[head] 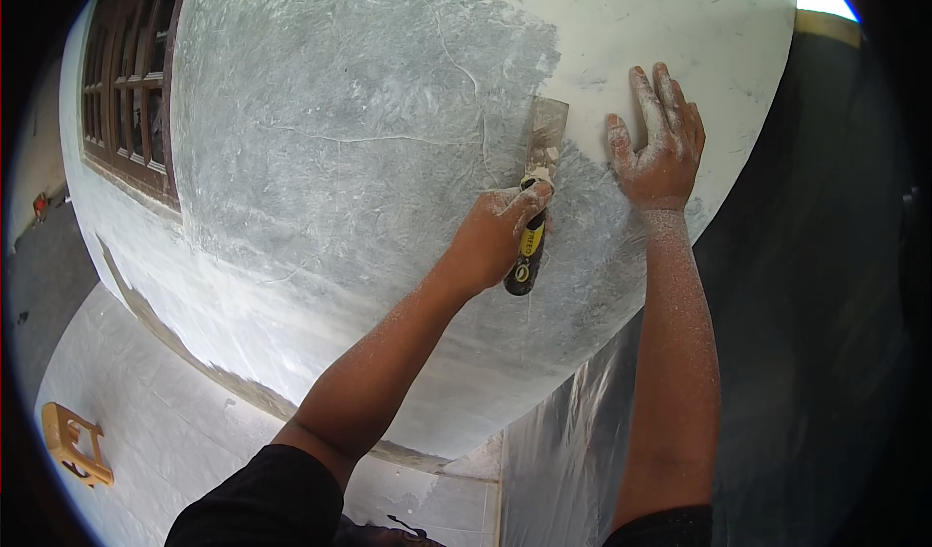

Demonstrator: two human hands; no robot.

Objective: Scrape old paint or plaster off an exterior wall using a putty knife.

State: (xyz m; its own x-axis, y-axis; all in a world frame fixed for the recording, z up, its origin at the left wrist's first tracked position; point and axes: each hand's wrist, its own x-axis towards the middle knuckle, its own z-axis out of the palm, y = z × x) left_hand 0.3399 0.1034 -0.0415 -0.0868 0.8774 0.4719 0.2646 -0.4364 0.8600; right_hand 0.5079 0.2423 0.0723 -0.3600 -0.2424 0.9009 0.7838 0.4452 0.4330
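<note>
My left hand (502, 237) grips the black and yellow handle of a putty knife (546, 128). Its broad metal blade points up, against the wall (349, 110) where bare grey meets a pale coating (677, 23). Whitish residue clings to the blade near the handle. Dusted with white powder, my right hand (661, 143) rests with fingers spread on the pale coating, just right of the blade. Thin cracks (444, 41) run across the scraped grey area.
A brown wooden window (135, 74) is set in the wall at the left. On the tiled floor (182, 401) stands a yellow-orange plastic stool (76, 445). Dark sheeting (794, 292) hangs beyond the wall's right edge. Pale dust lies near the wall's foot (477, 459).
</note>
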